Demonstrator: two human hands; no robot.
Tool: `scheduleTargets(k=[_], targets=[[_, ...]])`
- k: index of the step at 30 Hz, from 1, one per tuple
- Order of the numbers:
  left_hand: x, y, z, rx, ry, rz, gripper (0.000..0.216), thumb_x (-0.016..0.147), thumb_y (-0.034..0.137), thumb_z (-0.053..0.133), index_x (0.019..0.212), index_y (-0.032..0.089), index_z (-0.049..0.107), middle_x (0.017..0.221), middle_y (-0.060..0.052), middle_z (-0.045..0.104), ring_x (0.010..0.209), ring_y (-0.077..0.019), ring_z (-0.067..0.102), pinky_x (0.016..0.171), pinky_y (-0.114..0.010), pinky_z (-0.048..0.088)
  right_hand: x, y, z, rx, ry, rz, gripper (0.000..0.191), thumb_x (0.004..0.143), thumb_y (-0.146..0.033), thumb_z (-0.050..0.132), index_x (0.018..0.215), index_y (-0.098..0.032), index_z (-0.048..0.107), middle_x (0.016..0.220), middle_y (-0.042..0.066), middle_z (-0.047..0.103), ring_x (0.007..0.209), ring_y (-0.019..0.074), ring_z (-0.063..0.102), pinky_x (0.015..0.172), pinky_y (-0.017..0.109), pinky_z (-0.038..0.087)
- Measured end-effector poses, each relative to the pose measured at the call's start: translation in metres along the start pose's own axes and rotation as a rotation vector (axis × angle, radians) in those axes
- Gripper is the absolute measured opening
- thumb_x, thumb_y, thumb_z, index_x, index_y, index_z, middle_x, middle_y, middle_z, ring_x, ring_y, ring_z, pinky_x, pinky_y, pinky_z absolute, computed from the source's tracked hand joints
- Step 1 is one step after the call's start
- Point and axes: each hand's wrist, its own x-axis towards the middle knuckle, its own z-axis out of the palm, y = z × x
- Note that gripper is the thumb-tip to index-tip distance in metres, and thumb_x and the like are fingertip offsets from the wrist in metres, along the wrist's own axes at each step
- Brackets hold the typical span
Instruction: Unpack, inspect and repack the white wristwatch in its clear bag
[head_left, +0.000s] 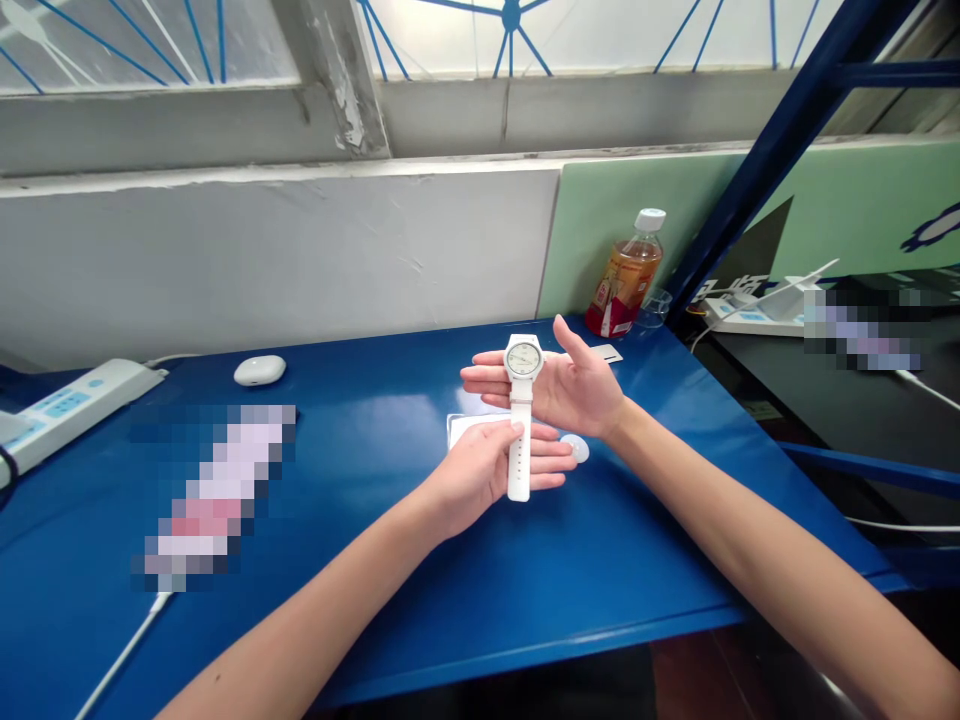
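A white wristwatch [523,358] with a pale round dial is held above the blue desk [360,520], its strap hanging straight toward me. My left hand [484,465] pinches the strap, thumb on top and the fingers stretched out beneath. Palm up, my right hand [574,390] lies open behind the watch head, fingers pointing left; whether it bears any weight I cannot tell. Under the hands a white flat object [454,428] is mostly hidden. Close to my left fingertips lies a small round whitish disc [576,447].
At the back right stands a drink bottle [624,275]; a white card [609,353] lies before it. A white earbud case [259,370], a blurred phone-like item [217,490] with a cable and a power strip [82,405] are on the left. A blue post [757,160] rises at right.
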Motion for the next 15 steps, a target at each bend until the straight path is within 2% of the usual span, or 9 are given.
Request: scheduleTargets(k=[7, 15], targets=[[0.0004, 0.0014, 0.0023, 0.009, 0.045, -0.004, 0.030, 0.101, 0.018, 0.041, 0.105, 0.001, 0.066, 0.106, -0.025, 0.074, 0.096, -0.0302, 0.074, 0.088, -0.044, 0.057, 0.0001, 0.0005, -0.0002, -0.004, -0.027, -0.004, 0.075, 0.097, -0.064, 0.019, 0.126, -0.009, 0.061, 0.137, 0.016, 0.061, 0.131, 0.0277, 0.053, 0.116, 0.043, 0.030], [-0.0002, -0.0014, 0.0025, 0.001, 0.015, -0.012, 0.031, 0.100, 0.017, 0.041, 0.100, 0.002, 0.068, 0.101, -0.024, 0.075, 0.092, -0.0298, 0.075, 0.087, -0.044, 0.056, -0.0009, 0.0003, 0.0002, -0.024, 0.024, 0.026, 0.082, 0.096, -0.067, 0.012, 0.123, -0.008, 0.062, 0.130, 0.019, 0.065, 0.124, 0.0269, 0.059, 0.113, 0.043, 0.034]])
